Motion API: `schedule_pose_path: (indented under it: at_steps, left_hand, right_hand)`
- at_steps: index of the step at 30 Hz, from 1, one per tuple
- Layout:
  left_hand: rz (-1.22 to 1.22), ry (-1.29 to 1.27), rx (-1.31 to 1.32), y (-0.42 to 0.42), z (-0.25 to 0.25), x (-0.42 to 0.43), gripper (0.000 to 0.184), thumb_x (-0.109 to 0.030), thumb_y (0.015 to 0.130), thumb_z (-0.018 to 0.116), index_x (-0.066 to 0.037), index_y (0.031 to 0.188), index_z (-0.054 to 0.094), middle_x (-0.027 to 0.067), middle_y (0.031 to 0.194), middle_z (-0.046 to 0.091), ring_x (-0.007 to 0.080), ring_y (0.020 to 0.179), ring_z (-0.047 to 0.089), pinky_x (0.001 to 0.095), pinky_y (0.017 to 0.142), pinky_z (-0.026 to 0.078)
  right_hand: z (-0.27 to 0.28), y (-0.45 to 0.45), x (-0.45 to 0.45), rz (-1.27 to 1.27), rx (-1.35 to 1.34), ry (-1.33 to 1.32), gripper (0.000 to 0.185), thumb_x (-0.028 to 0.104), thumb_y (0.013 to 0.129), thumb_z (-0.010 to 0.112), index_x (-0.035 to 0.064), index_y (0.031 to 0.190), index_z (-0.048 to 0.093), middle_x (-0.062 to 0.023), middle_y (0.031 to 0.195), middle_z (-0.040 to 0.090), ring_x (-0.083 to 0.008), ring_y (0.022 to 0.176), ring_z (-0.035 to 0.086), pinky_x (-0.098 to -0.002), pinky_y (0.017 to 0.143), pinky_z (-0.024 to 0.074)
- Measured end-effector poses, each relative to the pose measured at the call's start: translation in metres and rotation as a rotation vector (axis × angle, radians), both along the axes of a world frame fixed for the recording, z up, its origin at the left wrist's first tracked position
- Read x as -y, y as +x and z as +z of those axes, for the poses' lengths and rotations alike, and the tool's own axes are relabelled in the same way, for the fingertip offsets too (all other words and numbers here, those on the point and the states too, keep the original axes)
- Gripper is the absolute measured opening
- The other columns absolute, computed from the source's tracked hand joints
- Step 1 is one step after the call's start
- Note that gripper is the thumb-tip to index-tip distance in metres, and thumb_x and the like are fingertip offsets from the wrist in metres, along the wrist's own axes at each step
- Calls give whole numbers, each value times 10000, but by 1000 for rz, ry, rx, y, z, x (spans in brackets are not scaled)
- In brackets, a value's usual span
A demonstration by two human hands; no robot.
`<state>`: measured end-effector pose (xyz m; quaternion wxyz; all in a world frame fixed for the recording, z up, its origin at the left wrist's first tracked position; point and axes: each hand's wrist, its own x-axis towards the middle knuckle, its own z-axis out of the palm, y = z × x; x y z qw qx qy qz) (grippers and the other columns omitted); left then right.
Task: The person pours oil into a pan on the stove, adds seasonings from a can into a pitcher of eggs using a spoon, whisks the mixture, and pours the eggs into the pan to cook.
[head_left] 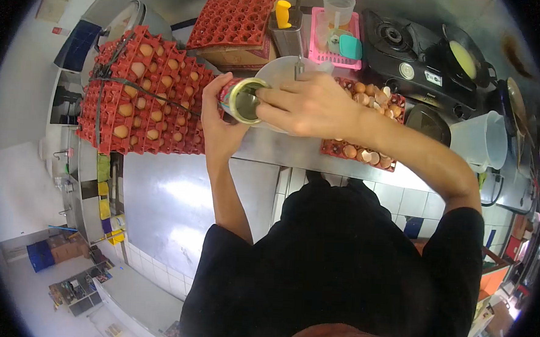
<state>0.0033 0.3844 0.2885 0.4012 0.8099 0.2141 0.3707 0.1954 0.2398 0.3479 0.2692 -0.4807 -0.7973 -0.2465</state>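
My left hand [220, 132] is wrapped round an opened tin can [245, 105], tilted so that its mouth faces me. The can has a gold rim and a coloured label; its inside looks grey and shiny. My right hand [313, 106] has its fingers bent together at the can's mouth, the tips partly inside. What those fingers hold, if anything, is hidden. Just behind both hands stands a white bowl [276, 69], with a metal utensil handle [299, 68] rising by it. The hands cover much of the bowl, and its contents cannot be made out.
Strapped red trays of eggs [154, 98] are stacked at left. Further back, empty red trays [232, 20] sit on a cardboard box. A tray with eggs and broken shells [368, 155] lies right of the bowl. A pink basket [316, 40], black stove [404, 56], pan [465, 56] and clear jug [479, 140] stand around.
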Motion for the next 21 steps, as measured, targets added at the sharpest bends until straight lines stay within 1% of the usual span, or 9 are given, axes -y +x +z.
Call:
schedule_pose_path:
  at_steps: [3,4,6,9,12,15,18,20,21]
  left_hand:
    - [-6,197,-100,0,11,5,840,-54,674,922,-60,1425,546,108,1388,589,240,1276,589,400,1091,489]
    - [12,159,-81,2,16,11,789,-36,625,901,-83,1362,623,132,1400,596,326,1320,559,437,1121,458]
    - [-5,190,-90,4,18,15,780,-30,630,892,-84,1362,626,125,1397,601,327,1315,561,436,1117,461]
    - [-42,207,-97,4,19,17,757,-14,633,876,-81,1348,637,113,1379,618,321,1312,559,438,1117,460]
    - [-71,227,-114,4,19,17,748,-21,632,876,-76,1340,641,117,1371,623,319,1301,569,435,1115,462]
    - [-77,288,-169,1,20,17,750,-49,637,886,-73,1346,640,126,1375,620,322,1289,584,437,1110,469]
    - [-80,267,-194,1,22,22,725,-40,648,844,-77,1344,644,119,1362,623,331,1294,568,441,1119,450]
    - [-92,253,-186,1,23,24,693,-24,664,792,-88,1340,648,112,1349,625,336,1293,554,443,1115,440]
    - [-95,249,-187,1,23,24,693,-29,666,791,-91,1341,648,111,1352,621,335,1296,552,444,1115,438]
  right_hand:
    - [-9,6,-9,-6,134,-66,207,185,797,717,96,958,623,-27,752,665,-172,599,672,-320,504,515]
    - [-9,7,-8,-3,169,-93,200,178,801,713,97,962,627,-28,742,659,-175,604,677,-329,505,517]
    - [-7,9,-5,4,243,-150,189,165,808,706,99,970,634,-30,720,646,-181,612,686,-347,507,521]
    - [-5,10,0,25,215,-304,197,159,824,701,90,999,643,-51,722,666,-221,616,699,-371,516,533]
    - [-8,16,4,65,73,-323,204,153,828,709,71,1006,652,-62,717,676,-266,615,699,-383,532,550]
    - [-19,17,11,79,-146,-365,286,134,810,729,87,1087,679,-129,798,737,-310,677,733,-426,577,571]
    - [-21,11,16,28,-265,-452,251,102,822,756,79,1063,692,-151,833,742,-354,703,727,-439,615,573]
    - [-29,9,19,18,-447,-483,188,84,850,755,65,1030,700,-175,834,735,-366,713,723,-437,633,571]
    - [-31,9,20,13,-538,-496,158,75,865,754,58,1013,704,-187,834,732,-372,718,721,-437,642,570]
